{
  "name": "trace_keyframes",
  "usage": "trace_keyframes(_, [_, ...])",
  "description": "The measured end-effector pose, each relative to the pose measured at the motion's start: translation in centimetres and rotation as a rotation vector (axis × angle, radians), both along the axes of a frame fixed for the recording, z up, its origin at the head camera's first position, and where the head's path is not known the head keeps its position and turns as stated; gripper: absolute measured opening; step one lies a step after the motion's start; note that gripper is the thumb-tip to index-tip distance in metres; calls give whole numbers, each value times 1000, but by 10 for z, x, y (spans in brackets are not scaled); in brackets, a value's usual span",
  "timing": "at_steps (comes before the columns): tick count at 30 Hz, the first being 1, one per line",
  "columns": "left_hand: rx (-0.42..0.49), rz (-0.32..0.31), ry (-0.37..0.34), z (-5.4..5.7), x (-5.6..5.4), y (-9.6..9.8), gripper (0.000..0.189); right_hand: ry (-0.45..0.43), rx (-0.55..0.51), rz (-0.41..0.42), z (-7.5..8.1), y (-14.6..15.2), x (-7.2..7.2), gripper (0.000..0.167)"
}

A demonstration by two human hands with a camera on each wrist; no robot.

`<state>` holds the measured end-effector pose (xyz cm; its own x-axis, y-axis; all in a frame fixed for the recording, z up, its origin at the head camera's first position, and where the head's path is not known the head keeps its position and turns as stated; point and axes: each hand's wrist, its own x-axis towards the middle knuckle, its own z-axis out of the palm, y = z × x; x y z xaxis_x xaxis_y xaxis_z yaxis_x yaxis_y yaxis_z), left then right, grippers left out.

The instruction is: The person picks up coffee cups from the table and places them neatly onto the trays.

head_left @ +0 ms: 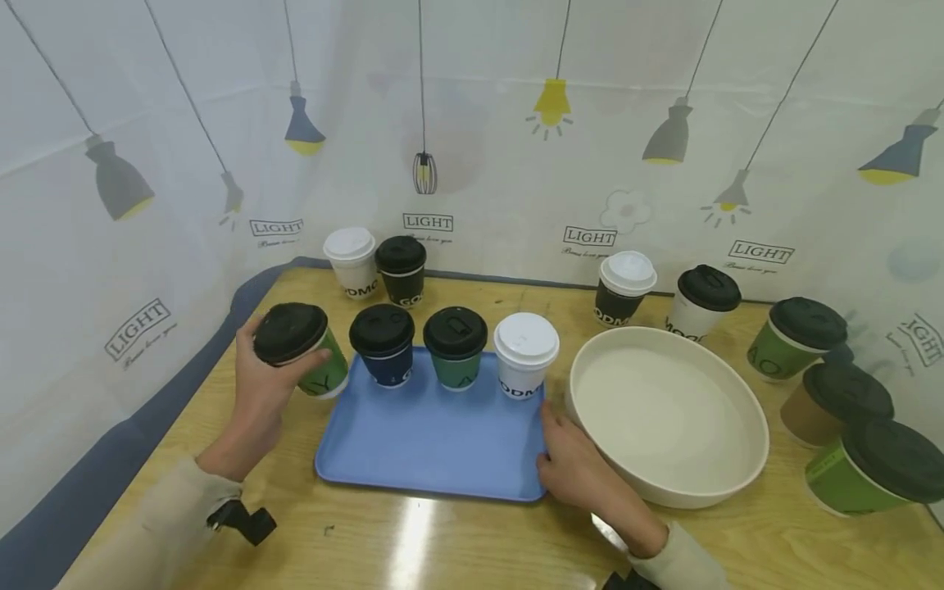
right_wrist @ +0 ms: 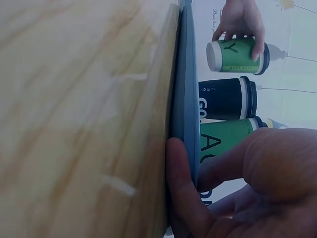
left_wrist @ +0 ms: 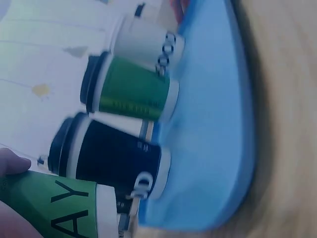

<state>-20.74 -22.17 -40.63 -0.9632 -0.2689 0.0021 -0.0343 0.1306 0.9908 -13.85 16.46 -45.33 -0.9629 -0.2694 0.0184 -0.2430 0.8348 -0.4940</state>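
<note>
My left hand (head_left: 258, 385) grips a green paper cup (head_left: 324, 370) with a black lid, slightly tilted, at the left end of the blue tray (head_left: 435, 447). Along the tray's back stand a navy cup (head_left: 387, 360) and a green cup (head_left: 456, 369), both black-lidded, and a white cup (head_left: 522, 373) with a white lid. At the tray's right edge is my right hand (head_left: 578, 467); the right wrist view shows its fingers (right_wrist: 182, 183) pinching the rim. In the left wrist view the held cup (left_wrist: 54, 203) is close to the navy cup (left_wrist: 116, 156).
A round cream basin (head_left: 667, 410) stands right of the tray. Behind the tray are a white cup (head_left: 354, 270) and a black cup (head_left: 401, 279). Several more lidded cups, among them a green one (head_left: 848, 483), stand behind and right of the basin. A printed curtain (head_left: 487, 180) hangs behind.
</note>
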Motion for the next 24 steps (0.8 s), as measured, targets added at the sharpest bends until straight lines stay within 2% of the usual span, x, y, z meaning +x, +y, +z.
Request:
trace_keyframes(3, [31,-50,-14,0,15,10,100,-1,4,4,0,1,1,73])
trace_keyframes(5, [19,-85,-13,0,22,18,99,-3,5,8,0,3,1,73])
trace_keyframes(9, [-10,-154,12,-3,34,33,98,-16,0,6,0,4,0,72])
trace_keyframes(13, [-41,-191,35,-7,44,44,100,-26,-12,8,-2,3,0,71])
trace_keyframes(17, [-58,-206,62,-14,51,50,100,-24,-12,18,-3,2,0,71])
trace_keyframes(24, [-78,-230,40,-24,55,55,104,-48,-12,16,-3,2,-1,70])
